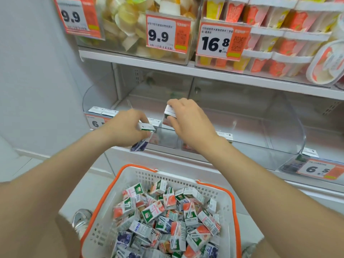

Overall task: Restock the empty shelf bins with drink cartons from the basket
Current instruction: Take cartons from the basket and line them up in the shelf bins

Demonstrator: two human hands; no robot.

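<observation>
A white basket with an orange rim (pixel 104 200) stands low in front of me, heaped with several small drink cartons (pixel 165 218) in red and blue prints. My left hand (pixel 126 127) grips a blue-printed carton (pixel 141 141) at the front edge of the clear shelf bins (pixel 260 127). My right hand (pixel 188 120) holds a red-printed carton (pixel 168 116) upright just over the bin's front wall. The bins behind both hands look bare inside.
The shelf above carries tubs of jelly cups (pixel 130 25) and stacked orange-and-yellow packs (pixel 279 34), with price tags 9.9 (pixel 160 32) and 16.8 (pixel 219 41). A 6.5 tag (pixel 318 169) hangs at the lower right. A shoe (pixel 80 222) is left of the basket.
</observation>
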